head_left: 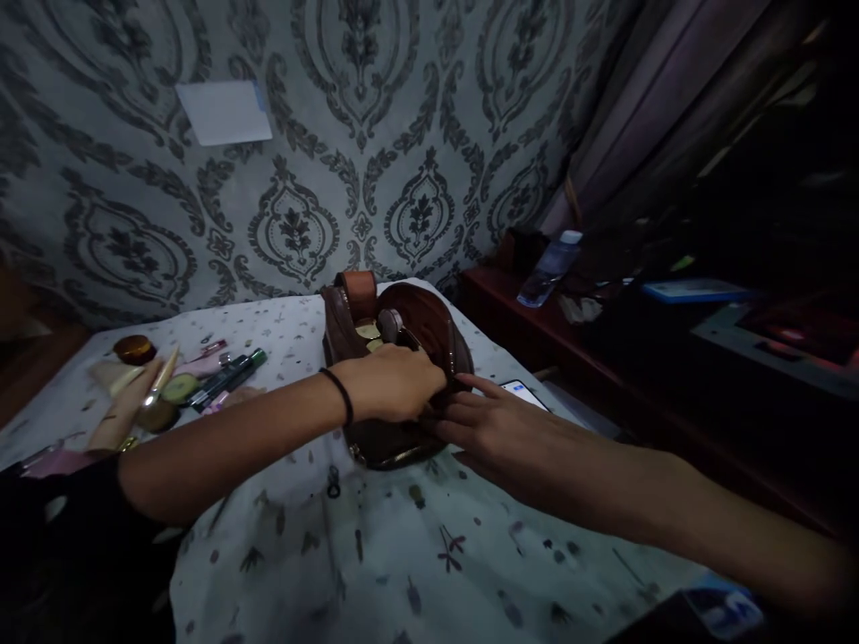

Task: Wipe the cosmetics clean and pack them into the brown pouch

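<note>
Brown bag (433,313) lies open on the printed sheet (376,555), near the middle of my head view. I have the left hand (399,383) over its mouth, fingers curled down out of sight, so I cannot tell whether they grasp anything. My right hand (487,425) is just beside it, fingers reaching to the bag's right-hand near edge; whether they pinch it, I cannot tell. Past the left knuckles I make out a round container (389,322) inside. Near the right hand lies a lit phone (527,394); well off to the left, I see a brush (161,385) among scattered cosmetics
</note>
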Motion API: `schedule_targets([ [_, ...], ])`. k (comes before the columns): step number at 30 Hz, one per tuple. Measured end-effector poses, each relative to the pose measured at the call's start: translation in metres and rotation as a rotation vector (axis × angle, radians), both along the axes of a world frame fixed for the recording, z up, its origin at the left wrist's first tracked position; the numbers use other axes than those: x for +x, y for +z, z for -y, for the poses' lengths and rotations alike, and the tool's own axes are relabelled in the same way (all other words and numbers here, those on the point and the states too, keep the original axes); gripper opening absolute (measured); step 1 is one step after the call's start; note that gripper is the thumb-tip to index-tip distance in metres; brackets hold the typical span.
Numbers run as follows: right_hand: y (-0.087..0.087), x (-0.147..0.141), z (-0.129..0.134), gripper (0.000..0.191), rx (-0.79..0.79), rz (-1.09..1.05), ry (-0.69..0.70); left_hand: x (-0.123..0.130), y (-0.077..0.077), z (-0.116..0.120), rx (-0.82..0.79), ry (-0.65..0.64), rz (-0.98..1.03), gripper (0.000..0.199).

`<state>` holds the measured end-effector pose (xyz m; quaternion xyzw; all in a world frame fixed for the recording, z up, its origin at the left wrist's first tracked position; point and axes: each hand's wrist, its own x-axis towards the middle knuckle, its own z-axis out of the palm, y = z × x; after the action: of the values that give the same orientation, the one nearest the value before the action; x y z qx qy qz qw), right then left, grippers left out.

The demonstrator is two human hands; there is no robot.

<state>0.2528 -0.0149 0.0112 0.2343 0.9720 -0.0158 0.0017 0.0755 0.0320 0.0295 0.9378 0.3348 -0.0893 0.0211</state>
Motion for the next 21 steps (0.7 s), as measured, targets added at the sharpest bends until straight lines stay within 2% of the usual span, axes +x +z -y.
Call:
schedule_targets([
  [3,-0.002,-0.001,0.004,0.032,0.033,0.018,-0.018,-0.02,0.015,0.021,0.141,0.043,0.227,0.017],
  [6,-0.006,0.0,0.005,0.038,0.085,0.024,-0.064,-0.045,0.014,0.06,0.17,0.133,0.417,0.02],
  [9,-0.01,-0.005,0.007,0.037,0.171,-0.056,-0.08,-0.068,-0.01,0.104,0.151,0.117,0.481,0.025],
  [13,-0.018,-0.042,0.03,0.033,0.283,-0.435,-0.06,-0.091,-0.056,0.142,0.096,0.242,0.459,0.023],
  [14,-0.022,-0.058,0.041,0.032,0.275,-0.537,-0.017,-0.095,-0.064,0.145,0.081,0.281,0.498,0.021],
  [15,-0.027,-0.075,0.054,0.031,0.273,-0.622,0.087,-0.099,-0.071,0.146,0.051,0.321,0.553,0.018],
  [18,-0.049,-0.131,0.092,0.031,0.229,-0.559,0.39,-0.107,-0.083,0.139,-0.083,0.44,0.747,0.013],
  [19,-0.057,-0.149,0.102,0.028,0.259,-0.636,0.471,-0.109,-0.086,0.135,-0.111,0.504,0.82,0.013],
  [21,-0.069,-0.179,0.118,0.023,0.253,-0.664,0.53,-0.112,-0.093,0.125,-0.21,0.592,0.969,0.013],
])
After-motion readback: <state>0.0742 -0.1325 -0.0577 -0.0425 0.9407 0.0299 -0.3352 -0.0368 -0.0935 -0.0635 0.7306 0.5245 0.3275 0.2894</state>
